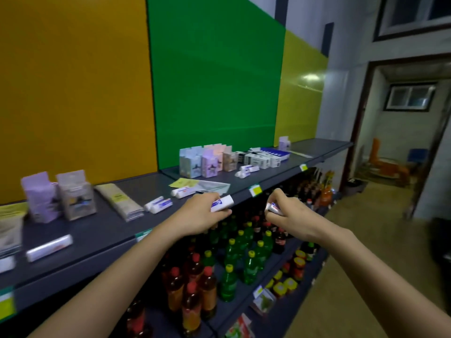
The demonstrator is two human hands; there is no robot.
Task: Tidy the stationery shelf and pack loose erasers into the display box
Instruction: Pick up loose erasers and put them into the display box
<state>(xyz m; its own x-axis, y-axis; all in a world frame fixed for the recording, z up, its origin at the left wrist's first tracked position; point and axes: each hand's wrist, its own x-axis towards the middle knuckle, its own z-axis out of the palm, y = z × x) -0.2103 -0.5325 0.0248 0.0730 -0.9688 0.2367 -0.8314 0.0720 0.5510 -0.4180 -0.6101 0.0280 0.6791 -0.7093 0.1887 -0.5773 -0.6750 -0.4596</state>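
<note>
- Two bare forearms reach in from the bottom edge, over the lower shelves of drinks.
- Below them stand smooth plastic bottles: green ones with yellow caps [230,250] and amber ones with red caps [191,292], all round-shouldered and glossy.
- The left hand [199,214] is curled round a white eraser [221,203], a small rectangular block with a blue printed sleeve. Its bare white end sticks out past the fingers.
- The right hand [291,214] pinches a second eraser [274,208] at its fingertips, white with blue and red print and mostly hidden by the fingers.
- Both hands are at the front edge of the stationery shelf [97,234], a flat board of dark grey matt metal. They are near each other but apart.
- Loose erasers lie on the shelf just beyond the left hand, one pair [158,204] and another [183,191] farther along.
- To the left are a long white wrapped bar [48,247], a flat clear packet [119,201] with a yellow label, and two upright packets [58,195].
- Farther back stand pastel card boxes [205,158] with notched tops.
- More erasers [246,170] lie in front of them.
- Beyond those are small white cartons [262,161] and a shallow blue box [277,152], its contents too small to tell.
- Glossy wall panels rise behind, orange [73,81], green [214,81] and yellow-green [302,93].
</note>
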